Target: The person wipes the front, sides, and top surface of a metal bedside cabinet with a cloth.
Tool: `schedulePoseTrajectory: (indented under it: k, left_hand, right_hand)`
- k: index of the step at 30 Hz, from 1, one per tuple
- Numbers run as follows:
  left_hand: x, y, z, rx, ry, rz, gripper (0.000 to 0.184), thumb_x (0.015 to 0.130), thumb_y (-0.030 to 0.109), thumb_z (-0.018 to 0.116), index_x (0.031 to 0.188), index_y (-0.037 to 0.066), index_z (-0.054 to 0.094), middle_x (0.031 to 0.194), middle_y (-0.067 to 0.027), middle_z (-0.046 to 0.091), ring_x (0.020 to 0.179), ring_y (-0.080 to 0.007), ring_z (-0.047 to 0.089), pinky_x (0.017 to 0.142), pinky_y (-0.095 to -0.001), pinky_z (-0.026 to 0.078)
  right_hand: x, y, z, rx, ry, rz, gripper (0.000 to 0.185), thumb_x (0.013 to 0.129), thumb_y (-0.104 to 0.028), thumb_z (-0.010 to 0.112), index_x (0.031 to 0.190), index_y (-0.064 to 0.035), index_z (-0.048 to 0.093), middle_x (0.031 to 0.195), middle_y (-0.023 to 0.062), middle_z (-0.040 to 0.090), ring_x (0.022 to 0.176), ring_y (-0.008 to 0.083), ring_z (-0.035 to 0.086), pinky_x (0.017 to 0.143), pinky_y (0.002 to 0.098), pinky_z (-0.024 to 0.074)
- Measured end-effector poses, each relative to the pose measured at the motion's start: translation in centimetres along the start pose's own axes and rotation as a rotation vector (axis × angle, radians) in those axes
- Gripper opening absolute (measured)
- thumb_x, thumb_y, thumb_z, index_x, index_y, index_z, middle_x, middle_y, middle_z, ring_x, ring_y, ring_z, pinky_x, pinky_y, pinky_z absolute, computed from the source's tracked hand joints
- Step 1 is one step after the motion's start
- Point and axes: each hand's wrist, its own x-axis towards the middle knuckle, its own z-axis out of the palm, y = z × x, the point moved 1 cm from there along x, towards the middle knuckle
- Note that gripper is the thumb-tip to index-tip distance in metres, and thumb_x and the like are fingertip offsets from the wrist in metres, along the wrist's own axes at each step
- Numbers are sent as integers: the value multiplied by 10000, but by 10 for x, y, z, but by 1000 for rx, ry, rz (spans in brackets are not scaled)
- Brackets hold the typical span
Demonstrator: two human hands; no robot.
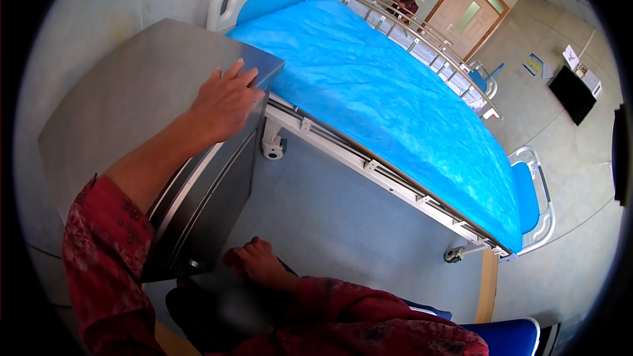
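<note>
My left hand (227, 102) lies on the top of a grey metal bedside cabinet (151, 72), near its edge beside the bed. Its fingers are stretched and slightly apart, with nothing held. Lower down, my right hand (258, 262) rests at my lap by dark trousers. Its fingers are loosely bent and partly in shadow, and no object shows in it. Both sleeves are red with a floral pattern. Right beside the cabinet stands a hospital bed (395, 184) with a blue sheet (369, 86) over it.
Bed wheels (273, 149) stand on the grey floor (316, 217). Beyond the bed are a second bed's side rail (422, 43), a seated person (405, 3) and a door (465, 16). A dark screen (572, 95) hangs on the wall. A blue chair (511, 337) is behind my right arm.
</note>
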Motion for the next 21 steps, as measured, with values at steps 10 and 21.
schedulePoseTrajectory:
  k: [10, 21]
  left_hand:
    - [2, 2, -6, 6, -13, -5, 236, 935, 112, 624, 1151, 98, 716, 1274, -123, 532, 1325, -347, 462, 984, -489, 454]
    - [2, 1, -7, 2, -4, 6, 230, 936, 101, 613, 1139, 89, 719, 1221, -106, 532, 1267, -322, 487, 944, -470, 464]
  right_hand:
    - [0, 2, -1, -32, -32, -20, 358, 859, -180, 667, 1209, -145, 600, 979, 89, 625, 1006, 352, 561, 922, 487, 415]
    - [-2, 3, 3, -1, -17, -19, 393, 856, -165, 673, 1234, -114, 582, 1013, 120, 625, 1015, 365, 563, 910, 484, 444]
